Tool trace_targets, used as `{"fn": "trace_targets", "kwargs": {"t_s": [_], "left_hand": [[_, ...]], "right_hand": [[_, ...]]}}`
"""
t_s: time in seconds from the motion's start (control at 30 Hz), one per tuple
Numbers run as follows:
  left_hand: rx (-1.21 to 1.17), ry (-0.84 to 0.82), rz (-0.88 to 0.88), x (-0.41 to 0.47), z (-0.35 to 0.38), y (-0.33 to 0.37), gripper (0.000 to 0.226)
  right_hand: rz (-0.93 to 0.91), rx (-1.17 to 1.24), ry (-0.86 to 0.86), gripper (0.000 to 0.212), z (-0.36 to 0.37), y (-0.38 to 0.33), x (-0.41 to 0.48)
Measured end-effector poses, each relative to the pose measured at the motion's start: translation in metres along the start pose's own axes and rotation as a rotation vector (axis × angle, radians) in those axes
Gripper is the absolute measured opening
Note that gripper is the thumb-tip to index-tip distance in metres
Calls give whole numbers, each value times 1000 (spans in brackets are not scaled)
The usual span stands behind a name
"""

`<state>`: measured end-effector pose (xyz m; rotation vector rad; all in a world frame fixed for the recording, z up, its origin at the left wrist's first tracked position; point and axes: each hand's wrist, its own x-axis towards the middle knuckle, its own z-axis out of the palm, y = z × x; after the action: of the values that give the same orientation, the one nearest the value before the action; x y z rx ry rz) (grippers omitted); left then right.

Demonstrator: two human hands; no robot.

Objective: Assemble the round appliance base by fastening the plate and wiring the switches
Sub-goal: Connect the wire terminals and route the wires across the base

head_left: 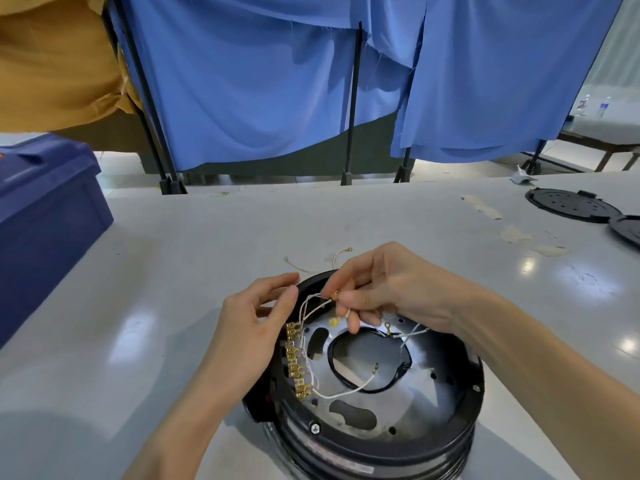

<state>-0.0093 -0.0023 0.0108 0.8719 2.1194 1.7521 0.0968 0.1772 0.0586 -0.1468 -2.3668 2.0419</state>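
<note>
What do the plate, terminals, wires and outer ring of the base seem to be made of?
Plate: probably bare sheet metal, dull grey with soft reflections and punched holes.
Terminals: likely brass or brass-plated, shiny yellow-gold.
Wires: a white matte covering; whether it is fabric or plastic cannot be told.
Ring: looks like black plastic, semi-gloss and ribbed.

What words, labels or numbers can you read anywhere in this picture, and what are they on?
No text reads clearly.
Pale label strip on the side of the round base: blurred, unreadable.
Labels on the bottles at far right: too small to read.
</note>
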Motion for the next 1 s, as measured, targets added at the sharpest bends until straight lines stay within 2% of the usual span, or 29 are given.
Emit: {"fn": "trace_targets", "kwargs": {"t_s": [0.37, 0.53, 1.0], "left_hand": [[-44, 27, -9, -7, 1, -14, 24], [-22, 42, 12, -7, 3, -16, 26], [-5, 65, 19, -8, 6, -15, 26]], "right_hand": [[192, -24, -70, 7, 40, 0, 11], [209, 3, -25, 14, 44, 0, 11], [236, -22, 26, 15, 50, -1, 10]]}}
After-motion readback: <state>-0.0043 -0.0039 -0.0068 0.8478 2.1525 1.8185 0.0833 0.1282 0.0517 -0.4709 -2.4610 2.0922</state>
